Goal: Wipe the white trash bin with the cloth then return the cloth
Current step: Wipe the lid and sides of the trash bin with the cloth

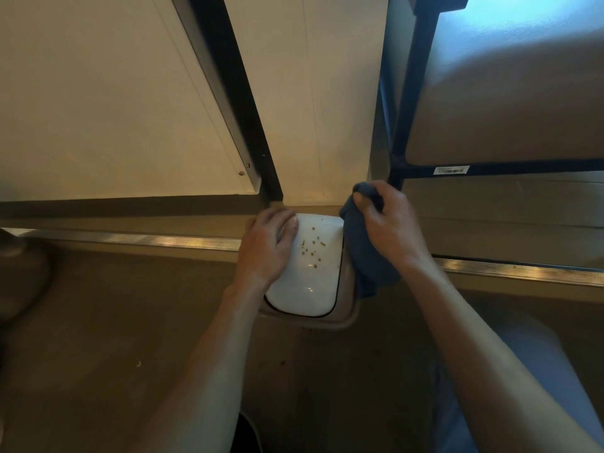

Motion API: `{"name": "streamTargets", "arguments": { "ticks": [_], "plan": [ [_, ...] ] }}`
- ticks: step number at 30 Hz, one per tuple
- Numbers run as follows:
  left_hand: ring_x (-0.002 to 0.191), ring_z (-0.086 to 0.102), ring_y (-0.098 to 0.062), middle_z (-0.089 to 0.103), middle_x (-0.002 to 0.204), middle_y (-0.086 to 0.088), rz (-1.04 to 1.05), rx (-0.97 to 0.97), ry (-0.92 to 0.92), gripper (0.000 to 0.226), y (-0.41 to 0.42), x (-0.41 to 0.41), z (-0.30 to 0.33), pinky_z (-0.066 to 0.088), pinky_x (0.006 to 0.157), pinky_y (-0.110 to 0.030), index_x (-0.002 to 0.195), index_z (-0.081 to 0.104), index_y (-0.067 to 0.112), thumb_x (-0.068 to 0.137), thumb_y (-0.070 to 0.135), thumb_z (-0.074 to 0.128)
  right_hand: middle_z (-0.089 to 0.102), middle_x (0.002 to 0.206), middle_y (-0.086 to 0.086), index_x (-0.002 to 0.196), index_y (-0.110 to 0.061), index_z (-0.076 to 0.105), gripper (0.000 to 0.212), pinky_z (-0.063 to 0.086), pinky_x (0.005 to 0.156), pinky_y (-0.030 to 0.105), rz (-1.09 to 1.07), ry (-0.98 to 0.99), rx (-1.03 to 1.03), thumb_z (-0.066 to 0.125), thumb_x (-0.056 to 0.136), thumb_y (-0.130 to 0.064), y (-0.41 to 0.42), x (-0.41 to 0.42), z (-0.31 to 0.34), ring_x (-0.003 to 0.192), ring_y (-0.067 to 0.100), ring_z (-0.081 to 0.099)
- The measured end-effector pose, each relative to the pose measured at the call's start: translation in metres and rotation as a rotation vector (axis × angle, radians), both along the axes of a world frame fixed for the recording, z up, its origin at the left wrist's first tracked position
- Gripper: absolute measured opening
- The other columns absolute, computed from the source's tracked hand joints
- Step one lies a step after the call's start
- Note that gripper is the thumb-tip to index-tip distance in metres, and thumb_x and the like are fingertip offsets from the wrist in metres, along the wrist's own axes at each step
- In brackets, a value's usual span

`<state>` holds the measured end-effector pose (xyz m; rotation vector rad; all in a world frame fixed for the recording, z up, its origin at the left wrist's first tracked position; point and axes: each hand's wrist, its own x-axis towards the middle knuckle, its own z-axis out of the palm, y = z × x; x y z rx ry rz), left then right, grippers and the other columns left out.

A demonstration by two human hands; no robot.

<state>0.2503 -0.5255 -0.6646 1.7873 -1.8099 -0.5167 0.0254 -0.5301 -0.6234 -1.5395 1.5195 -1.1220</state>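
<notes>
The white trash bin (307, 273) stands on the floor (130, 322) in the corner, between wall (114, 93) and a dark shelf frame (405, 125). Its lid's long axis runs away from the person. Brown crumbs (312, 248) lie on the lid's middle; what is inside the bin is hidden. The cloth (366, 256), dark blue, hangs at the lid's right edge, bunched in the right hand (389, 223), grip clenched on it. The left hand (268, 243) lies flat on the lid's left side w/ fingers spread, grasping nothing. Crumbs lie just left of the cloth, so probably the next wipe goes leftward; the right hand is nearer.
</notes>
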Motion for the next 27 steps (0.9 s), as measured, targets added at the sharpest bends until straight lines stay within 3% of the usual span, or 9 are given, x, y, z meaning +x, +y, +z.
{"name": "streamTargets", "arguments": {
  "ticks": [3, 7, 9, 14, 18, 20, 22, 24, 27],
  "plan": [
    [0.134, 0.036, -0.017, 0.054, 0.144, 0.010, -0.005, -0.044, -0.073, 0.040, -0.004, 0.000, -0.007, 0.034, 0.106, -0.035, 0.141, 0.058, 0.034, 0.109, 0.049, 0.040, 0.066, 0.109, -0.002, 0.119, -0.019, 0.065, 0.021, 0.055, 0.089, 0.037, 0.000, 0.152, -0.048, 0.055, 0.104, -0.030, -0.015, 0.017, -0.006, 0.098, 0.009, 0.063],
    [0.128, 0.040, -0.019, 0.058, 0.140, 0.009, 0.005, -0.098, -0.116, 0.038, -0.007, 0.001, -0.014, 0.035, 0.098, -0.033, 0.137, 0.061, 0.032, 0.111, 0.044, 0.036, 0.064, 0.111, -0.001, 0.128, -0.020, 0.060, 0.032, 0.044, 0.079, 0.017, 0.025, 0.251, -0.136, 0.066, 0.098, -0.031, -0.007, 0.047, -0.011, 0.099, 0.011, 0.060],
    [0.122, 0.042, -0.017, 0.062, 0.137, 0.005, -0.018, -0.174, -0.118, 0.035, -0.006, 0.001, -0.017, 0.034, 0.097, -0.032, 0.133, 0.065, 0.026, 0.112, 0.036, 0.038, 0.059, 0.106, -0.004, 0.124, -0.023, 0.057, 0.035, 0.045, 0.077, 0.019, 0.068, 0.257, -0.123, 0.071, 0.094, -0.035, 0.002, 0.053, -0.014, 0.096, 0.012, 0.057],
    [0.121, 0.039, -0.010, 0.062, 0.137, 0.006, -0.009, -0.183, -0.032, 0.034, -0.007, 0.003, -0.021, 0.037, 0.100, -0.034, 0.134, 0.065, 0.027, 0.112, 0.033, 0.039, 0.065, 0.130, 0.002, 0.134, -0.016, 0.059, 0.042, 0.048, 0.102, 0.043, 0.224, 0.415, -0.201, 0.065, 0.097, -0.033, 0.019, 0.042, -0.036, 0.124, 0.020, 0.053],
    [0.134, 0.040, -0.015, 0.055, 0.143, 0.010, -0.018, -0.082, 0.050, 0.037, -0.009, 0.007, -0.025, 0.037, 0.104, -0.033, 0.138, 0.060, 0.031, 0.112, 0.040, 0.035, 0.055, 0.148, -0.001, 0.145, -0.019, 0.052, 0.048, 0.038, 0.115, 0.043, 0.268, 0.507, -0.196, 0.045, 0.101, -0.037, 0.020, 0.034, -0.046, 0.141, 0.018, 0.045],
    [0.135, 0.042, -0.016, 0.053, 0.144, 0.011, -0.029, -0.063, 0.059, 0.039, -0.010, 0.008, -0.026, 0.038, 0.104, -0.035, 0.139, 0.059, 0.033, 0.111, 0.042, 0.032, 0.054, 0.148, -0.002, 0.147, -0.020, 0.050, 0.049, 0.039, 0.109, 0.036, 0.260, 0.487, -0.122, 0.038, 0.103, -0.037, 0.015, 0.033, -0.039, 0.139, 0.015, 0.044],
    [0.134, 0.043, -0.016, 0.053, 0.143, 0.012, -0.024, -0.063, 0.057, 0.038, -0.010, 0.008, -0.026, 0.039, 0.103, -0.035, 0.139, 0.058, 0.034, 0.112, 0.042, 0.032, 0.059, 0.140, -0.003, 0.144, -0.021, 0.053, 0.042, 0.037, 0.090, 0.024, 0.249, 0.468, -0.070, 0.038, 0.107, -0.034, 0.005, 0.034, -0.033, 0.127, 0.013, 0.051],
    [0.133, 0.043, -0.015, 0.053, 0.142, 0.013, -0.017, -0.061, 0.050, 0.037, -0.009, 0.006, -0.026, 0.039, 0.102, -0.034, 0.138, 0.058, 0.034, 0.112, 0.041, 0.032, 0.064, 0.115, -0.004, 0.131, -0.023, 0.060, 0.033, 0.031, 0.069, 0.017, 0.230, 0.456, -0.019, 0.038, 0.108, -0.034, -0.010, 0.036, -0.032, 0.103, 0.011, 0.056],
    [0.131, 0.044, -0.014, 0.053, 0.140, 0.014, -0.003, -0.071, 0.031, 0.037, -0.008, 0.004, -0.025, 0.041, 0.101, -0.035, 0.137, 0.059, 0.033, 0.112, 0.040, 0.032, 0.056, 0.086, -0.007, 0.108, -0.020, 0.062, 0.028, 0.026, 0.057, 0.020, 0.167, 0.479, 0.057, 0.039, 0.108, -0.036, -0.033, 0.039, -0.030, 0.077, 0.011, 0.052]
  ]
}}
